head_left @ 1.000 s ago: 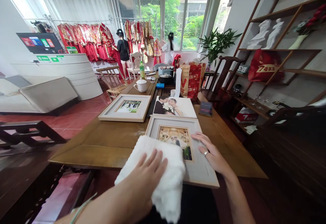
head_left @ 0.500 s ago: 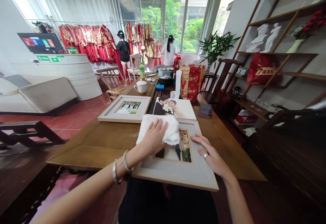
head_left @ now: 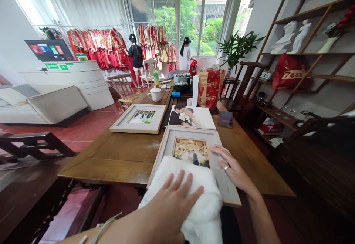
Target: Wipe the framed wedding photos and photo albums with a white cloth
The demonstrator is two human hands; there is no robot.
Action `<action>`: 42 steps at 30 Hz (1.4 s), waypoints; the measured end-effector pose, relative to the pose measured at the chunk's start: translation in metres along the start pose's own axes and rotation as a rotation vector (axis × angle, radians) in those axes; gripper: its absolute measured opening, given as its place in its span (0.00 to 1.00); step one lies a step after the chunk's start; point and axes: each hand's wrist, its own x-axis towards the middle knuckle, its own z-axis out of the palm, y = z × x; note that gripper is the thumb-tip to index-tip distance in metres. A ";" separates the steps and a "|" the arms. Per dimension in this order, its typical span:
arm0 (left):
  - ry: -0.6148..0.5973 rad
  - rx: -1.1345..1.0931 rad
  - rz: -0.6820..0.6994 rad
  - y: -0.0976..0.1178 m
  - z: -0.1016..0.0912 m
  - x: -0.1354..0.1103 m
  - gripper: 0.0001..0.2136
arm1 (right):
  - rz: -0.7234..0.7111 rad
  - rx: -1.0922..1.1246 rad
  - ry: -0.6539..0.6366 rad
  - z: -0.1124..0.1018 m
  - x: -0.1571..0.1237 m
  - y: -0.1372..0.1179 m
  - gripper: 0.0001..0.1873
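Cloth [head_left: 208,207], white and thick, covers the lower part of the framed picture [head_left: 194,149] before us on the table [head_left: 122,151]. Our left hand [head_left: 169,207] lies over it, fingers spread wide, though we cannot tell how firmly it presses. Our right hand [head_left: 233,170] rests on the picture's right border, fingers loosely extended. Beyond lie 1 portrait print [head_left: 191,117] and, leftward, 1 other frame [head_left: 138,118].

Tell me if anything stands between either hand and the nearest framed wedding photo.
Yes, for the left hand: a white towel lies under it, over the lower part of the framed wedding photo. Nothing visible stands between the right hand and the photo's right side.
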 end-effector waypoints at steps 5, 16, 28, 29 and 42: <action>0.096 0.096 -0.148 -0.010 -0.005 0.033 0.40 | 0.010 -0.005 -0.005 0.000 0.000 0.000 0.20; 0.246 0.299 -0.279 -0.057 -0.028 0.111 0.36 | 0.035 0.016 0.018 0.002 0.000 0.002 0.18; 0.048 0.039 0.358 0.024 -0.033 0.024 0.35 | 0.001 0.039 0.042 0.002 0.004 0.008 0.19; 0.043 0.025 0.362 0.023 -0.035 0.026 0.34 | 0.002 0.035 0.043 0.002 0.005 0.009 0.19; 0.059 0.174 -0.064 -0.016 -0.032 0.062 0.31 | 0.007 0.064 0.046 -0.001 0.000 0.003 0.18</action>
